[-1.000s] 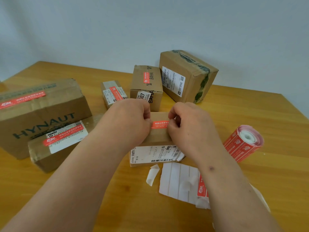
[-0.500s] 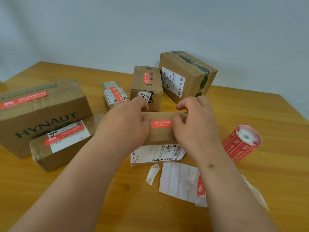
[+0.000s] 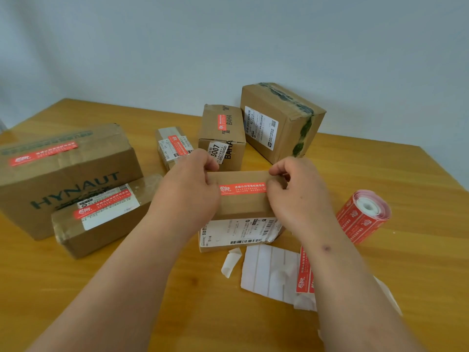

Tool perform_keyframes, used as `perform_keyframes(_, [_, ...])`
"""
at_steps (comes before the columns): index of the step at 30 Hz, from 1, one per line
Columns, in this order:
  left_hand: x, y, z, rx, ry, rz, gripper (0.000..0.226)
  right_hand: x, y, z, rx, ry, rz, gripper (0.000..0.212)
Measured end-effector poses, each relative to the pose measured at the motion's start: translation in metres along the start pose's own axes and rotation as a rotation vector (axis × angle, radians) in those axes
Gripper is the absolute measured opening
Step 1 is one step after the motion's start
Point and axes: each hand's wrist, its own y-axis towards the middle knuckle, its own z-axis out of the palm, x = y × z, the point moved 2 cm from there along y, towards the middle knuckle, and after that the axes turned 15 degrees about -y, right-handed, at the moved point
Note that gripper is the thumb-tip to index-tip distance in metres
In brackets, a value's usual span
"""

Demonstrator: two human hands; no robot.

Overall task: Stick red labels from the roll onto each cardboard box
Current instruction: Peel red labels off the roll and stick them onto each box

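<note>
Head view: left hand (image 3: 189, 185) and right hand (image 3: 295, 190) grip small box (image 3: 243, 204), red label (image 3: 242, 188) stuck on top. Next, probably: fresh label from roll (image 3: 364, 215) at 3 o'clock.

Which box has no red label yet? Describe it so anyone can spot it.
Start at the wooden table and look to its far edge by the wall. The rearmost box stands right of the BAHA box. It alone has dark green tape, a white shipping label and no visible red label.
</note>
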Motion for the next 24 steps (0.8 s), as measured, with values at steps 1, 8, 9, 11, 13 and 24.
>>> perform_keyframes(1, [0.001,0.0,-0.001,-0.018,-0.04,-0.014,0.019,0.0,0.001,0.0,-0.003,0.007,0.015,0.009])
perform_keyframes(8, [0.004,-0.001,0.001,-0.069,-0.215,-0.114,0.015,0.001,0.009,0.005,-0.024,0.034,0.077,0.005])
perform_keyframes(9, [0.004,-0.002,0.001,-0.078,-0.21,-0.109,0.011,0.002,0.009,0.005,-0.023,0.025,0.079,0.004])
perform_keyframes(11, [0.004,-0.003,0.001,-0.082,-0.184,-0.097,0.016,0.003,0.009,0.006,-0.023,-0.004,0.067,0.005])
perform_keyframes(13, [0.004,-0.005,-0.001,-0.084,-0.189,-0.089,0.02,0.003,0.008,0.006,-0.02,-0.009,0.057,0.003])
perform_keyframes(24, [0.002,-0.015,-0.006,-0.142,-0.238,-0.098,0.027,-0.004,-0.004,-0.009,-0.012,0.071,0.069,0.021])
